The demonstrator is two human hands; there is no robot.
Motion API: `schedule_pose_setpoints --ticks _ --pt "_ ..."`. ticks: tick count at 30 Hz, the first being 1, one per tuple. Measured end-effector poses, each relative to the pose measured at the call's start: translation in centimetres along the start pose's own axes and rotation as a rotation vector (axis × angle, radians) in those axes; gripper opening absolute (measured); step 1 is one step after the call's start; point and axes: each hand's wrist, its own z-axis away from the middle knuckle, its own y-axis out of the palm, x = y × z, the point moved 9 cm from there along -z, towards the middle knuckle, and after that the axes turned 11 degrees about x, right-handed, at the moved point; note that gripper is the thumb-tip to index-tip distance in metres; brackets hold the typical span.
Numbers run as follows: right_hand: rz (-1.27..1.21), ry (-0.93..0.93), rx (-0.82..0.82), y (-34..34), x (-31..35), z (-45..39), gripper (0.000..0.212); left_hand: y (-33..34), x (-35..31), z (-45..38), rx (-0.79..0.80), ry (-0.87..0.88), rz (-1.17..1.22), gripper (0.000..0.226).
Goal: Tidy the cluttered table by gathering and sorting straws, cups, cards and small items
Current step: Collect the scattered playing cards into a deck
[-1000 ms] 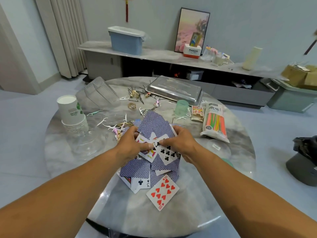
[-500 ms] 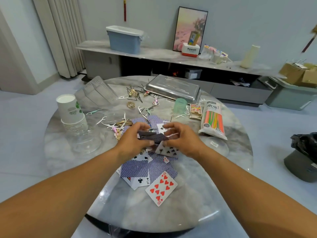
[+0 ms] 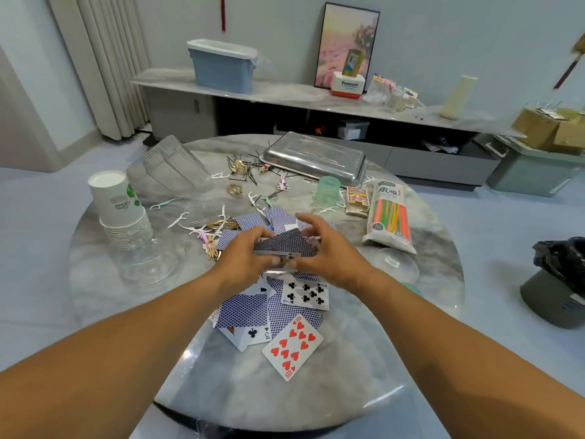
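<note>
A: What has changed since a second ago?
B: Both hands have lifted off the spread pile. The left hand (image 3: 243, 258) and right hand (image 3: 329, 258) now hold a gathered stack (image 3: 286, 247) of cards between them, above the table (image 3: 316, 400).

A: How are the fingers set?
B: Left fingers (image 3: 253, 237) curl round the stack's left end. Right fingers (image 3: 308, 221) arch over its far edge, thumb at the near side. Both grip the stack.

A: What lies nearest, this side of the fingers?
B: A ten of hearts (image 3: 292, 345), face up. Just beyond it a three of clubs (image 3: 254, 334) under blue-backed loose cards (image 3: 243, 312), then a seven of clubs (image 3: 305, 294) right below the fingers.

A: And beyond the fingers?
B: More blue-backed cards (image 3: 278, 217), partly hidden by the hands. Floss picks (image 3: 185, 221) and hairpins (image 3: 242, 169) are scattered left of and past the fingers.

A: To the sides?
B: Well left, a stack of paper cups (image 3: 118, 204) beside a clear bowl (image 3: 147, 261). Right, a straw packet (image 3: 391, 217), and a green cup (image 3: 329, 188) behind the fingers.

A: Farthest?
B: A steel tray (image 3: 313, 158), upside down at the far edge.
</note>
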Motion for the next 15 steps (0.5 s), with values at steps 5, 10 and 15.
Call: schedule_pose_setpoints --ticks 5,10,15 --pt "0.187 0.085 -0.005 -0.3 -1.4 0.1 0.107 2.1 0.0 0.2 0.108 0.009 0.023 0.074" --pt "0.272 0.100 -0.025 0.7 -1.7 0.0 0.067 3.0 -1.0 0.2 0.094 0.049 -0.023 0.050" --pt "0.107 0.138 -0.089 -1.6 -0.3 -0.2 0.028 0.6 -2.6 0.0 0.066 0.023 0.007 0.053"
